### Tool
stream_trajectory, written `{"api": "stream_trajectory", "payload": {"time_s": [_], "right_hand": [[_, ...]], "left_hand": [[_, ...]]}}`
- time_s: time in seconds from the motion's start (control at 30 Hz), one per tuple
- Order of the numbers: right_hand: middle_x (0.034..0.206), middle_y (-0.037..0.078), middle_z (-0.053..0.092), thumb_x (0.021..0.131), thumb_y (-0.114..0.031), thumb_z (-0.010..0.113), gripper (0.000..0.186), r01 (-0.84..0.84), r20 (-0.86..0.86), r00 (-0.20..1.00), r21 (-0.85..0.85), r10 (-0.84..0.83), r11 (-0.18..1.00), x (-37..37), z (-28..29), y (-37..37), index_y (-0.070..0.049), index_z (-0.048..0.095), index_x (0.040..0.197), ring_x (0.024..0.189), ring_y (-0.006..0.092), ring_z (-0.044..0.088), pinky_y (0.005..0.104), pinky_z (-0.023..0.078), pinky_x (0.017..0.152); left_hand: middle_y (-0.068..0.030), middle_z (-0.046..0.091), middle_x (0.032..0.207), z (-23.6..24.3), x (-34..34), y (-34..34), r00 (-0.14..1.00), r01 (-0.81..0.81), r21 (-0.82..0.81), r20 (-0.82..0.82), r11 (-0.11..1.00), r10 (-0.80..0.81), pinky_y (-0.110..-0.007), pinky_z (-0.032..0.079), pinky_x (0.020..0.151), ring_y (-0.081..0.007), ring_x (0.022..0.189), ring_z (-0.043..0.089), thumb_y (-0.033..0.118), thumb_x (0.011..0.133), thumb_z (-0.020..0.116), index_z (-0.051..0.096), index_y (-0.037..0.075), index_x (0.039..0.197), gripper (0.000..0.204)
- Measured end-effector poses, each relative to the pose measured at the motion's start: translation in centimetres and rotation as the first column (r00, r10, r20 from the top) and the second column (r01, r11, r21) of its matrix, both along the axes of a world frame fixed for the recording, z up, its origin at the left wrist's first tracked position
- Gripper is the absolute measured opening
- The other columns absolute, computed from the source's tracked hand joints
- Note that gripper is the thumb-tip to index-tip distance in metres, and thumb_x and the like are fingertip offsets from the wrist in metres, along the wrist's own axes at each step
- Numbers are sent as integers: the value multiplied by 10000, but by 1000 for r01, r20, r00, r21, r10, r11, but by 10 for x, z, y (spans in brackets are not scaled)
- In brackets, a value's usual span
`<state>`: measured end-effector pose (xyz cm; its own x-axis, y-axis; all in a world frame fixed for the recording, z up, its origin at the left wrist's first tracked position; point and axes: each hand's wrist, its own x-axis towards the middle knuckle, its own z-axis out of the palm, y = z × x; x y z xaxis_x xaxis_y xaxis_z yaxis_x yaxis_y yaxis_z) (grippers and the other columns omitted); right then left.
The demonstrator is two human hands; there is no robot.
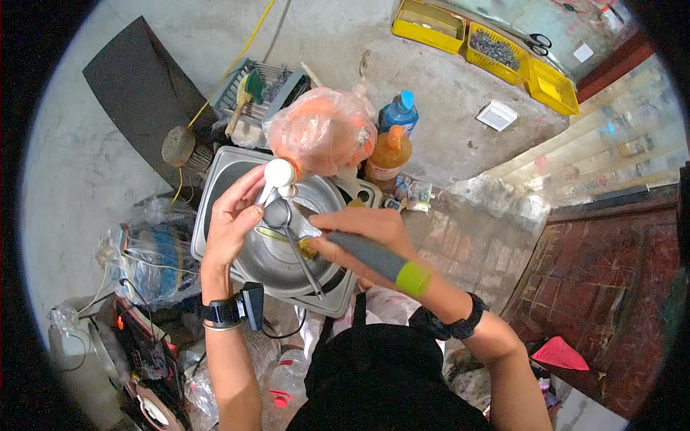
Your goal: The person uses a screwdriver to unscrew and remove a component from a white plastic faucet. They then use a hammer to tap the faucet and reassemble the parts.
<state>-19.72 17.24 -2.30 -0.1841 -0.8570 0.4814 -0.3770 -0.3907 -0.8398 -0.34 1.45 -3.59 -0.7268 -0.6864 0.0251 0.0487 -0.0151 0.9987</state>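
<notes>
My left hand (pixel 231 224) is over the left side of a metal sink (pixel 210 228), fingers curled beside a white round-headed fitting (pixel 279 173). What lies between its fingers and thumb is not clear. My right hand (pixel 374 233) is closed round the grey handle of a tool (pixel 363 255) with a green end; its working end is hidden. Beneath both hands, a metal ladle (pixel 277 212) slants over a round metal basin (pixel 262 269). Its bowl is near my left thumb, its handle toward me. A yellow scrubber (pixel 307 249) shows under my right hand.
Behind the sink sit a pink plastic bag (pixel 323 129), a blue bottle (pixel 399 111) and an orange pump bottle (pixel 389 153). A grey rack (pixel 284 93) holds a green brush (pixel 251 86). Bagged items (pixel 154 251) crowd the left. Yellow baskets (pixel 496 54) line the far right.
</notes>
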Motion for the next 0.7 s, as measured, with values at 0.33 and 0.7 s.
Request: {"api": "stream_trajectory", "payload": {"time_s": [0.33,0.7], "right_hand": [[763,45,670,844,-95,663,171,-137,338,941,330,19,934,-15,10,-15,12,689,975,661,82,631,212,478,587],[757,100,681,842,-85,638,140,-402,673,738,392,39,827,-40,10,-51,37,677,898,637,145,662,251,532,579]], "left_hand": [[-145,488,1363,-1,2,-3,1000,-20,-13,5,1000,20,-374,294,1116,-257,1302,435,232,807,709,435,-33,1360,672],[-145,491,1359,2,-1,-4,999,0,-35,52,999,2,-378,294,1108,-250,1294,440,364,795,689,428,-47,1360,745]]}}
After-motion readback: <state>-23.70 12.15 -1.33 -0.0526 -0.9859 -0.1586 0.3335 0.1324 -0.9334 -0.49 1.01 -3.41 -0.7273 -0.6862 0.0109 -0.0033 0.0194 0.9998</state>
